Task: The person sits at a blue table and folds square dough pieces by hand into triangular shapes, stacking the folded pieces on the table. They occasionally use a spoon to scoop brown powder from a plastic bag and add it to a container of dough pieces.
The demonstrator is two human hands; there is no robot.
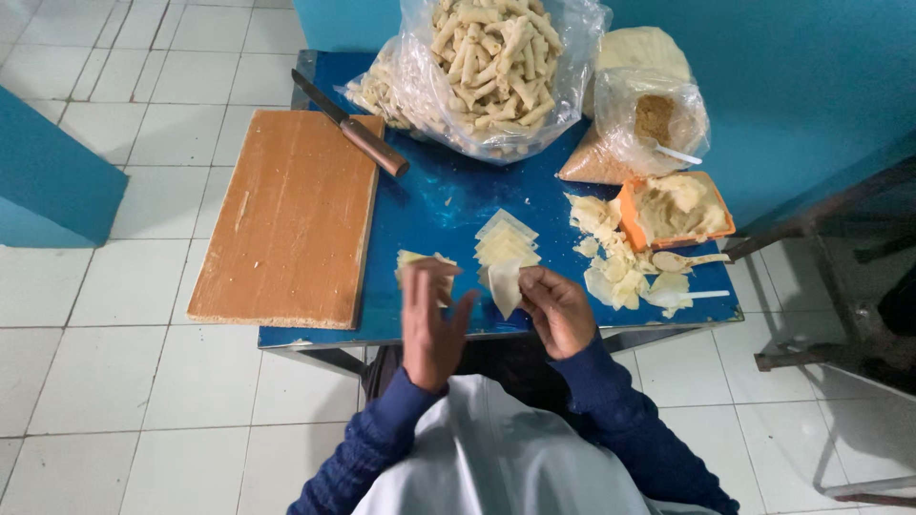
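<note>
1. Right hand: fingers pinched shut on one pale wrapper sheet, held just above the table edge.
2. Left hand: fingers spread open, holding nothing; a small dough piece lies just beyond its fingertips.
3. Done: clear bags of finished rolls, far beyond my fingers.
4. Left: wrapper stack just past the held sheet; filling tub off to the right of my right fingers.
5. Unclear: whether the held sheet carries filling; my palms hide it.
</note>
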